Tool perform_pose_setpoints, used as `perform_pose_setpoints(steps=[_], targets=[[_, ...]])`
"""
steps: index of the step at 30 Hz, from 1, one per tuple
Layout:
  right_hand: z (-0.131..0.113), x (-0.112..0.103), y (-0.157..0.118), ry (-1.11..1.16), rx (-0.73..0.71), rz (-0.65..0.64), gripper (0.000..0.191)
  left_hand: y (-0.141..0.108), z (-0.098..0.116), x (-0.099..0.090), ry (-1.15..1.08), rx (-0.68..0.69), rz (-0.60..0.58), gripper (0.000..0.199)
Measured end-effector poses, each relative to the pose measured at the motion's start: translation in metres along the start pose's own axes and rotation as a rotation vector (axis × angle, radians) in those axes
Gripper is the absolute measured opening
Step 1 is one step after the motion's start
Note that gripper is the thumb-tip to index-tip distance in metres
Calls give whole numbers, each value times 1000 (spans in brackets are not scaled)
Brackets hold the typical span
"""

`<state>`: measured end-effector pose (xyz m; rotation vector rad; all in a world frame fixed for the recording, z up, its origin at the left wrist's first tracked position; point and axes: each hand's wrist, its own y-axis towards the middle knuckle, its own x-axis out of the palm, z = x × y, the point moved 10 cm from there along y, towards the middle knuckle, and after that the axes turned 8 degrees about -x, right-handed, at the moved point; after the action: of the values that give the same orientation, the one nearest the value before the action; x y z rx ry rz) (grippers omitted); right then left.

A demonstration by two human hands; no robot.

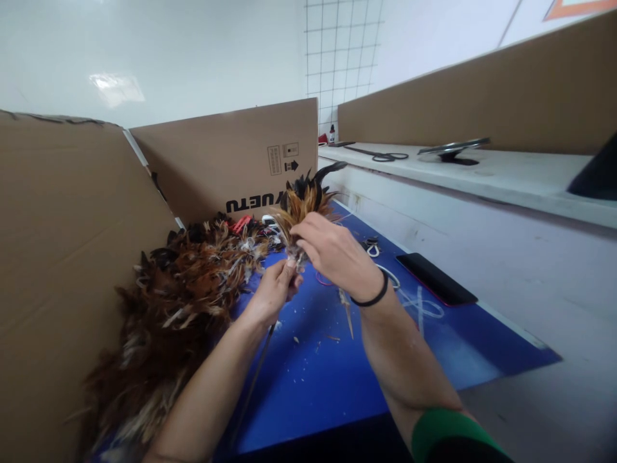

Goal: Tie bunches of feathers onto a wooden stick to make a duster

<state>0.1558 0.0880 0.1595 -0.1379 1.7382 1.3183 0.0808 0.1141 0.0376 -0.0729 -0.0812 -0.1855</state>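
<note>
Over the blue mat, my left hand [277, 289] is closed, thumb up, around the bottom of a bundle of feathers [303, 202]. Brown feathers with black tips fan upward from it. A thin dark stick [255, 373] runs down from beneath my left hand toward the near edge. My right hand [332, 247], with a black band on its wrist, has its fingers curled against the lower feathers from the right. The fingertips of both hands almost meet at the pale, fluffy base. What exactly lies between the right fingertips is partly hidden.
A large heap of loose brown feathers [193, 302] lies left, against cardboard walls [216, 154]. On the blue mat [318, 386] are a black phone [436, 278], clear strips [419, 308] and feather scraps. Scissors [380, 155] and a stand-like object [453, 149] sit on the white ledge.
</note>
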Motion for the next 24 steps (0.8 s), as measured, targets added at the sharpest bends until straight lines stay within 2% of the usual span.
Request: perform_pose_setpoints(steps=[5, 7, 8, 10, 12, 14, 15, 18, 24], targets=[[-2, -69, -21, -167, 101, 537, 21, 1, 4, -6, -68, -17, 25, 43], [-6, -84, -31, -169, 147, 617, 18, 0, 8, -11, -98, -9, 58, 43], [-7, -85, -32, -136, 163, 588, 17, 0, 10, -14, -110, -4, 73, 43], [-7, -66, -24, -11, 168, 375, 18, -1, 14, -19, -129, 18, 93, 42], [-8, -29, -15, 122, 160, 65, 22, -3, 19, -22, -128, 60, 91, 41], [-4, 0, -11, 179, 186, -119, 25, -5, 25, -25, -110, 112, 94, 42], [1, 9, -8, 189, 214, -136, 26, -6, 27, -27, -99, 133, 101, 42], [17, 28, -1, 289, 290, -68, 28, -8, 30, -31, -76, 155, 137, 42], [24, 62, 4, 789, 348, -13, 29, -11, 36, -36, 32, 207, 223, 40]])
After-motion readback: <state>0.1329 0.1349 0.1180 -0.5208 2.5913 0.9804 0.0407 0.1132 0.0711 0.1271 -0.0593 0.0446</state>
